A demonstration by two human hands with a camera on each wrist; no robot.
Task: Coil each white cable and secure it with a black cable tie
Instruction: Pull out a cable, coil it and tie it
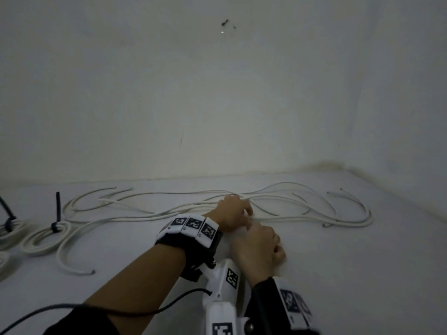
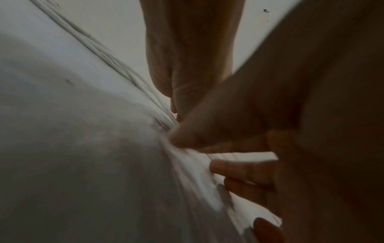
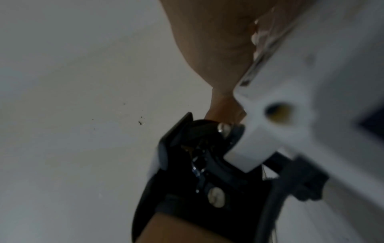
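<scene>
Task partly done, judging by the layout: at the far left of the surface [image 1: 338, 274] two coiled white bundles already carry black ties, one coil [image 1: 46, 238] cinched by a cable tie [image 1: 57, 213] whose tail stands up, and a second tied coil [image 1: 12, 228] cut off by the frame edge. A third bit of coil shows at the lower left edge, tie not visible. Still left: the loose white cables [image 1: 278, 201], several long strands sprawled across the middle and right of the surface along the wall, uncoiled and untied. Both hands meet at the middle of that tangle. The left hand [image 1: 233, 211] lies on the strands; the left wrist view shows its fingers [image 2: 239, 166] curled with white strands running between them, so it looks to be gathering cable, though blur hides how many. The right hand [image 1: 258, 247] sits just beside it, touching it, fingers curled down at the surface; whether it grasps a strand I cannot tell, as the right wrist view is blocked by the left arm's wrist mount. No spare tie visible near the hands. No brands or readable writing; only black-and-white square markers [image 1: 193, 223] on the wrist bands.
</scene>
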